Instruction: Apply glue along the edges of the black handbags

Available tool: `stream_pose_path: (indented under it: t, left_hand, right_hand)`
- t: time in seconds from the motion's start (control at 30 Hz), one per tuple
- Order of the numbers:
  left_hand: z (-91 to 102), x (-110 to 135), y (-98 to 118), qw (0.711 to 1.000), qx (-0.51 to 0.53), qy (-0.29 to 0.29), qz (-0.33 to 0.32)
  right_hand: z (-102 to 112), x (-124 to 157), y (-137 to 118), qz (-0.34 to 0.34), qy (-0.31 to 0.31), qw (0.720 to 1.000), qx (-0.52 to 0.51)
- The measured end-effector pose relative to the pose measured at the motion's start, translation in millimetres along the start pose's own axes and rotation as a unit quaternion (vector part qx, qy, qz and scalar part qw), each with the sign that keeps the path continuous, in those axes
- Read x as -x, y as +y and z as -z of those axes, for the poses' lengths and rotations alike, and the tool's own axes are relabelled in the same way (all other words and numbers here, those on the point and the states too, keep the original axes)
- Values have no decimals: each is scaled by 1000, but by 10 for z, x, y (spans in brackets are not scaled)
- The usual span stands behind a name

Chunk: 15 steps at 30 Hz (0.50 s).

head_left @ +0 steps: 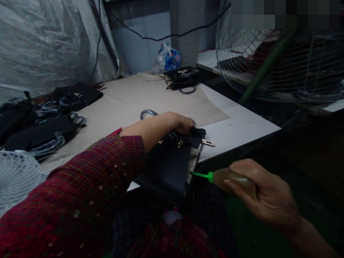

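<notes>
A black leather handbag lies at the near edge of the table, partly hanging over it. My left hand, in a red plaid sleeve, reaches across it and presses down on its top near the handle and the gold clasp, fingers curled over the bag. My right hand is off the table to the right, closed around a small glue bottle. The bottle's green nozzle points left at the bag's open side edge, almost touching it.
A brown paper sheet covers the white table. Several black bags lie at the left, another bag at the back. A white fan stands at near left, a large wire fan guard at right, a plastic bag behind.
</notes>
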State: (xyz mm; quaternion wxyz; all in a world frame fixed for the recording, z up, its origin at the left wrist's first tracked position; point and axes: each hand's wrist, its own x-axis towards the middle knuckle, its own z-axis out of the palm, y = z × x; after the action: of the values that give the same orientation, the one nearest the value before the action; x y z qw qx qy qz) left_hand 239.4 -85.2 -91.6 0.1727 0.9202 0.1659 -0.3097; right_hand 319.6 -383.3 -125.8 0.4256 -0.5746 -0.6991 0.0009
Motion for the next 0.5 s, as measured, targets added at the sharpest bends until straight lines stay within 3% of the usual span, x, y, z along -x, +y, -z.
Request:
stream_pose_path:
  t: [0.1, 0.5]
  left_hand:
    - [3, 25, 3, 1000, 14, -10, 2]
    - [36, 121, 98, 1000, -5, -9, 9]
  right_hand:
    - [11, -10, -44, -32, -20, 999, -13]
    - [15, 32, -160, 0, -36, 999, -40]
